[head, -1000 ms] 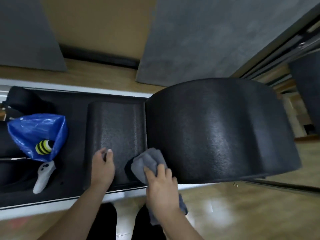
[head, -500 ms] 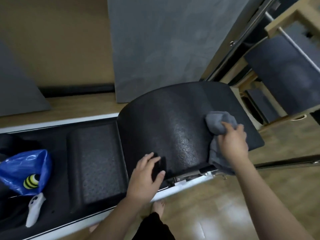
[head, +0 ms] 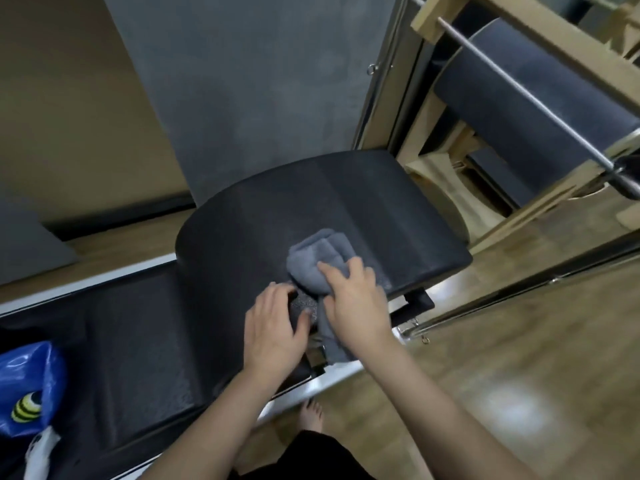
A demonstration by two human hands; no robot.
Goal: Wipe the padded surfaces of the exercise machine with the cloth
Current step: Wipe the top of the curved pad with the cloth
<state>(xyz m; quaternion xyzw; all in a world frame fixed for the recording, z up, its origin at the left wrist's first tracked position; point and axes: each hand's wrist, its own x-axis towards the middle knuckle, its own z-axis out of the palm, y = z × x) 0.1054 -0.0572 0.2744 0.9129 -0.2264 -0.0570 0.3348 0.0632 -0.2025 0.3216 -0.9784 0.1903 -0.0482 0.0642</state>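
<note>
A black curved pad (head: 363, 202) arches over the exercise machine, with a flat black step pad (head: 138, 334) to its left on the machine's bed. A bunched grey cloth (head: 315, 261) lies on the arch's near slope. My right hand (head: 353, 306) grips the cloth from the near side and presses it onto the pad; the cloth's tail hangs down under my palm. My left hand (head: 273, 323) rests just left of it, its fingers curled over the arch's near edge.
A blue plastic bag (head: 27, 393) and a white controller (head: 38, 452) lie on the bed at the far left. A white frame rail (head: 311, 386) runs along the near side. Another wooden and padded machine (head: 519, 109) stands at the right. Wooden floor below.
My right hand has slid the cloth leftwards from the arch's right end to its middle. My left hand stays at the near edge, now close beside the right.
</note>
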